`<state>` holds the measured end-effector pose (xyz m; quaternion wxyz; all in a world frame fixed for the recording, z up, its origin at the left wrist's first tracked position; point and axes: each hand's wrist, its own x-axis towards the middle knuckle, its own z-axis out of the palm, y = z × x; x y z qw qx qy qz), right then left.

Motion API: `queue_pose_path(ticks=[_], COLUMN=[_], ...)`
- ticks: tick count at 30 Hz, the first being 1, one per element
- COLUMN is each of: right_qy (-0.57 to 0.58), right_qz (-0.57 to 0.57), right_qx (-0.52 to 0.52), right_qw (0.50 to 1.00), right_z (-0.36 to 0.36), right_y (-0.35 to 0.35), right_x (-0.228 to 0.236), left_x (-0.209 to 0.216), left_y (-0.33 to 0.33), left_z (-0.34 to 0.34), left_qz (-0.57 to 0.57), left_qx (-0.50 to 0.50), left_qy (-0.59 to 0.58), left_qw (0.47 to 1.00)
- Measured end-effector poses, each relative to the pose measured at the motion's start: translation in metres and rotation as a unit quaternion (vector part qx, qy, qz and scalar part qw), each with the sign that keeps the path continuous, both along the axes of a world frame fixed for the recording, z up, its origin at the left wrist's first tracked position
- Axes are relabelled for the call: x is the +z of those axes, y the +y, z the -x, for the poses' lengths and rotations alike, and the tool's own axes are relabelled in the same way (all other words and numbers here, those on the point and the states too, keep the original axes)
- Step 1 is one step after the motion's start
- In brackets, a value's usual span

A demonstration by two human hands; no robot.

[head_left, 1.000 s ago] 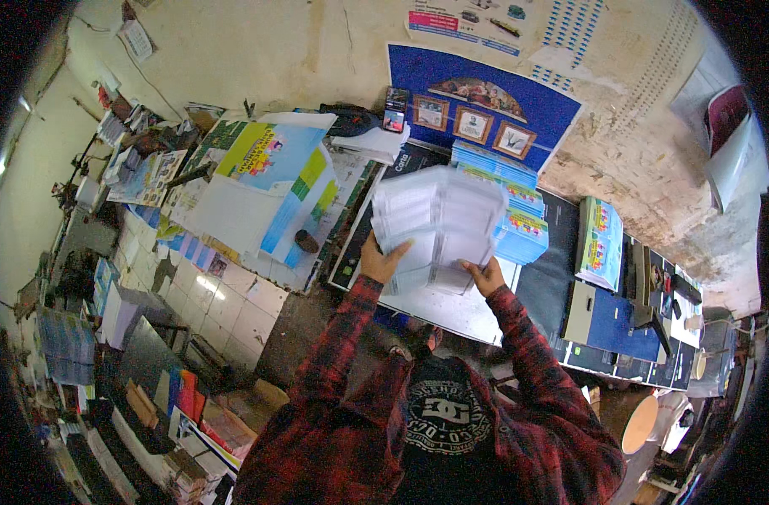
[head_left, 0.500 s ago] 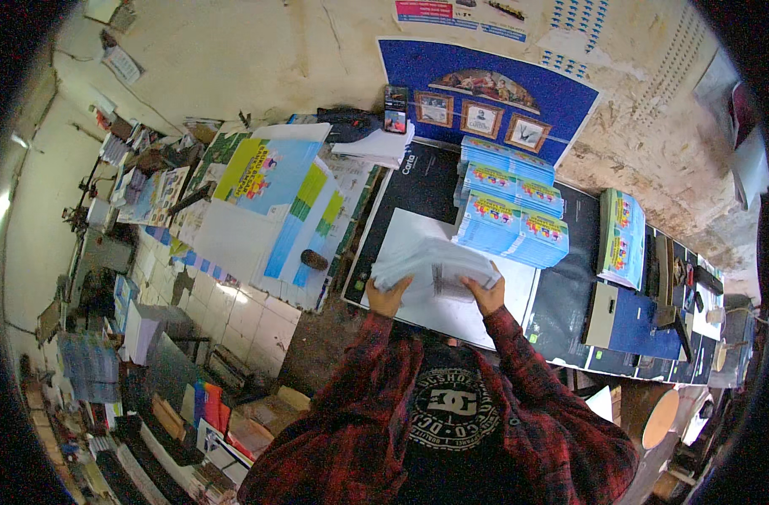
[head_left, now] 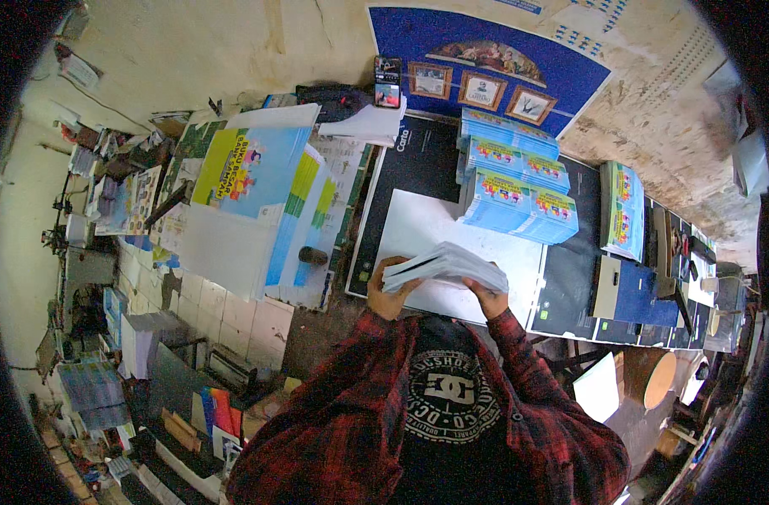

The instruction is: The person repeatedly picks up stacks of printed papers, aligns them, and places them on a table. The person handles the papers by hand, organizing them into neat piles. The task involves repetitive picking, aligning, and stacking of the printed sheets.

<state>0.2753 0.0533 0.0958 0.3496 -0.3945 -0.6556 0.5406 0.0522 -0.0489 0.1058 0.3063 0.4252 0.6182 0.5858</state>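
Observation:
A thick stack of white paper sheets (head_left: 446, 264) is held up in front of my chest, bowed upward in the middle. My left hand (head_left: 389, 295) grips its left end, with the thumb on the near side. At the right end my right hand (head_left: 488, 298) is closed round the stack in the same way. Beneath and beyond it a large white sheet (head_left: 414, 223) lies on the black tabletop (head_left: 410, 172). Just past the stack, to the right, stand several piles of blue, green and yellow booklets (head_left: 519, 198).
Another booklet pile (head_left: 622, 210) stands farther right, beside a paper cutter with a blue base (head_left: 645, 299). On the left table lie large printed cover sheets (head_left: 254, 181) and a dark cylindrical object (head_left: 312, 256). A phone (head_left: 388, 82) stands upright against the back wall. A round stool (head_left: 659, 379) is at the right.
The paper stack has come closer to my body and now bows upward, its edges fanned. Both hands still hold its ends. The view has shifted slightly.

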Motion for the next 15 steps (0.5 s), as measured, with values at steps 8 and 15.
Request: queue_pose_path(ticks=[8,15], right_qy=[-0.039,-0.046], right_qz=[-0.024,0.012], right_qx=[0.005,0.048], right_qw=[0.999,0.998], right_z=[0.012,-0.027], right_y=[-0.034,-0.042], right_x=[-0.007,-0.058], left_x=[-0.02,-0.052], left_y=[-0.039,-0.066], left_z=[-0.021,-0.001], left_qz=[-0.038,-0.01], left_qx=[0.032,-0.021], left_qy=[-0.077,0.051], left_qw=[0.996,0.998])
